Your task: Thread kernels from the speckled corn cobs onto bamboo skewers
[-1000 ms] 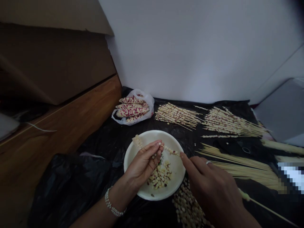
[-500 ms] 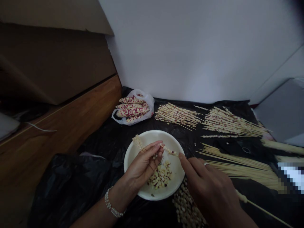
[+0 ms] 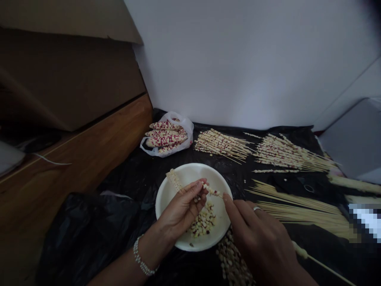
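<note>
One white bowl [image 3: 163, 198] holds loose kernels [image 3: 204, 222] and one stripped cob [image 3: 173, 178]; one clear plastic bag [image 3: 187, 126] holds at least four speckled cobs [image 3: 166, 140]; over the bowl runs one skewer [image 3: 212, 190] with several kernels strung on it, between the two hands; the left hand's [image 3: 183, 208] fingers pinch its far tip, the right hand's [image 3: 258, 230] fingers grip its near end; beyond lie two piles of strung skewers [image 3: 222, 143].

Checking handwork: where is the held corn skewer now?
In the head view, right of centre, the corn skewer runs from the left hand to the right hand, above the white bowl.
</note>
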The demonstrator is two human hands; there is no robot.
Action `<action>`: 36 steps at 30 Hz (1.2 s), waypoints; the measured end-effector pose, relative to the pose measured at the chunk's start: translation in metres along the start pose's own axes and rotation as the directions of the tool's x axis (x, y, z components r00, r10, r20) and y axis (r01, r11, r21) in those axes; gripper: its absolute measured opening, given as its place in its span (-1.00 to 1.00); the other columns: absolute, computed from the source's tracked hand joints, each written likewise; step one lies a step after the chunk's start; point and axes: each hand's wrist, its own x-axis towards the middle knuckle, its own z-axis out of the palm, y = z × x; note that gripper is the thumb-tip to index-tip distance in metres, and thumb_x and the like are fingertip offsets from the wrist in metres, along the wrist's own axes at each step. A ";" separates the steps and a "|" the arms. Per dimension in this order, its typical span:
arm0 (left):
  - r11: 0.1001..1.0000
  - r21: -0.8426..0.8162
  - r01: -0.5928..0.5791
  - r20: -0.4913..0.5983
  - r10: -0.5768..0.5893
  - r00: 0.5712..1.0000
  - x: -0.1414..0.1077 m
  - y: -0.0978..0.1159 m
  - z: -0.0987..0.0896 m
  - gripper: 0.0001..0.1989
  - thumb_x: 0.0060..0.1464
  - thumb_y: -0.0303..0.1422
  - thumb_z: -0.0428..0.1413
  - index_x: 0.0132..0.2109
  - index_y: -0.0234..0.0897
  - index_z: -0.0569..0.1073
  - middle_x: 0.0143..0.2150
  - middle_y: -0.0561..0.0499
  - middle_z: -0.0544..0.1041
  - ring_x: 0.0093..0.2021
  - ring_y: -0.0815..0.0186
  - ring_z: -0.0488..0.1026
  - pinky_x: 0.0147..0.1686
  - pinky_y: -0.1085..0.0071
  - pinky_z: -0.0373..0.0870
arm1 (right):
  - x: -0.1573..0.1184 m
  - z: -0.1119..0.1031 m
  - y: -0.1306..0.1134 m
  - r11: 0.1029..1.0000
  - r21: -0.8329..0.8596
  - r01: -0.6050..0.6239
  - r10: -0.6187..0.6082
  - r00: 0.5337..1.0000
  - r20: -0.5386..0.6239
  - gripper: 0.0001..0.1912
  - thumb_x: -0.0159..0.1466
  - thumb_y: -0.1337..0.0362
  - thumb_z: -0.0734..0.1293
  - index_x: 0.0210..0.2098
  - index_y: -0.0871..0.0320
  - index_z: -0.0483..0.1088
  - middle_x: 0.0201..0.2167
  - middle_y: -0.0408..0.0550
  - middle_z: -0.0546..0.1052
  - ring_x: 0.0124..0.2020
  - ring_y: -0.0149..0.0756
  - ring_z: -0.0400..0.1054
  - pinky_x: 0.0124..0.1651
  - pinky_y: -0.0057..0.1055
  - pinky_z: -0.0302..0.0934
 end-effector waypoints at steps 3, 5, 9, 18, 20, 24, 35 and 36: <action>1.000 0.006 0.018 0.006 -0.018 1.000 0.001 -0.003 -0.001 -0.92 0.05 -0.50 0.21 -0.25 -0.36 0.58 -0.31 -0.03 0.59 -0.32 0.45 0.51 -0.22 0.57 0.46 | -0.001 0.001 -0.002 1.000 -0.005 0.004 -0.004 1.000 0.012 -0.62 0.24 0.57 0.11 -0.06 0.42 0.46 -0.48 0.00 0.48 -0.52 -0.31 0.33 -0.47 -0.36 0.14; 1.000 0.014 0.017 0.007 -0.017 1.000 0.000 -0.004 -0.001 -0.93 0.05 -0.49 0.22 -0.26 -0.34 0.58 -0.30 -0.02 0.60 -0.31 0.45 0.51 -0.19 0.57 0.45 | -0.001 0.003 -0.002 1.000 -0.005 0.009 -0.008 1.000 0.019 -0.61 0.24 0.57 0.12 -0.06 0.42 0.46 -0.47 0.00 0.49 -0.50 -0.31 0.34 -0.45 -0.36 0.16; 0.998 0.067 0.009 0.045 -0.012 0.999 -0.003 -0.006 0.001 -0.83 0.09 -0.39 0.21 -0.15 -0.32 0.58 -0.26 -0.05 0.60 -0.28 0.42 0.51 -0.22 0.57 0.44 | -0.002 0.008 -0.002 1.000 0.001 0.002 -0.002 1.000 0.010 -0.61 0.22 0.59 0.14 -0.07 0.41 0.48 -0.49 -0.01 0.48 -0.55 -0.32 0.32 -0.51 -0.36 0.12; 0.973 0.036 -0.229 -0.003 0.229 0.973 0.002 0.016 0.004 -0.87 0.12 -0.40 0.18 -0.21 -0.40 0.53 -0.35 0.03 0.48 -0.50 0.59 0.34 -0.52 0.73 0.35 | -0.004 -0.008 0.003 0.999 -0.023 0.038 -0.037 0.998 0.045 -0.57 0.26 0.49 0.15 0.09 0.43 0.36 -0.17 0.17 0.54 -0.25 -0.09 0.42 -0.23 -0.18 0.24; 0.965 -0.010 -0.261 -0.044 0.260 0.964 0.004 0.029 0.006 -0.86 0.20 -0.44 0.08 -0.23 -0.43 0.51 -0.39 0.03 0.44 -0.52 0.60 0.32 -0.57 0.75 0.30 | -0.006 -0.011 0.006 0.999 -0.046 0.019 -0.014 0.996 0.087 -0.57 0.27 0.46 0.16 0.12 0.42 0.32 -0.27 0.10 0.56 -0.37 -0.17 0.42 -0.34 -0.24 0.22; 0.957 -0.047 -0.285 -0.056 0.283 0.958 0.009 0.050 0.012 -0.82 0.25 -0.44 0.01 -0.24 -0.43 0.49 -0.41 0.01 0.44 -0.55 0.59 0.30 -0.61 0.71 0.28 | -0.009 -0.009 0.011 0.999 0.019 -0.051 0.050 0.996 0.077 -0.70 0.34 0.39 0.14 -0.02 0.35 0.38 -0.58 -0.13 0.48 -0.65 -0.33 0.32 -0.60 -0.34 0.05; 0.913 0.007 -0.408 -0.173 0.403 0.899 0.044 0.047 0.044 -0.74 0.20 -0.33 0.05 -0.44 -0.34 0.36 -0.57 0.11 0.31 -0.63 0.54 0.21 -0.69 0.64 0.07 | -0.002 0.000 -0.005 0.995 0.058 -0.086 0.092 0.989 -0.119 -0.68 0.41 0.26 0.12 -0.06 0.30 0.42 -0.69 -0.23 0.42 -0.74 -0.38 0.26 -0.60 -0.34 -0.04; 0.907 -0.026 -0.421 -0.192 0.409 0.892 0.047 0.043 0.048 -0.73 0.18 -0.31 0.07 -0.46 -0.32 0.33 -0.58 0.12 0.29 -0.63 0.54 0.21 -0.67 0.63 0.09 | -0.002 0.001 -0.007 0.996 0.036 -0.076 0.080 0.989 -0.126 -0.69 0.40 0.27 0.14 -0.06 0.31 0.43 -0.69 -0.23 0.41 -0.73 -0.37 0.25 -0.59 -0.34 -0.04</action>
